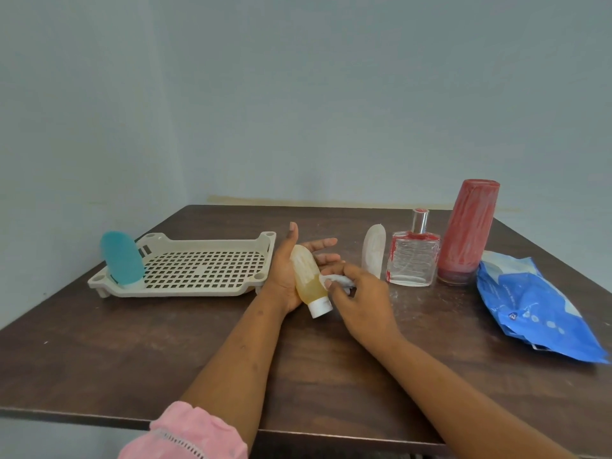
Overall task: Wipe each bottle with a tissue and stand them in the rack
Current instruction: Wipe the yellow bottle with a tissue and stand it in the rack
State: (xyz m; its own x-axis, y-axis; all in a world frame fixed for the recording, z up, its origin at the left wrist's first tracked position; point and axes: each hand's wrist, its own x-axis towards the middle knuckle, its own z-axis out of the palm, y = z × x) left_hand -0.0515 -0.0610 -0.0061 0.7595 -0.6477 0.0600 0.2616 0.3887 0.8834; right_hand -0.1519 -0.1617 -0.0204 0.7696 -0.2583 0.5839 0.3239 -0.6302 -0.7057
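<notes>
A pink sleeve (195,432) of soft, nubbly cloth covers the left arm above the elbow, a band of white openwork stitching running across it near the cuff. The forearms (238,352), left hand (281,276) and right hand (364,303) are bare.

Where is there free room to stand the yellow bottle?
The rack grid is bare from the teal bottle at its left corner to the right rim. The near table in front of the rack is free too. Crowded: far right, where the white bottle, glass bottle, red bottle and blue pack sit close together.
</notes>
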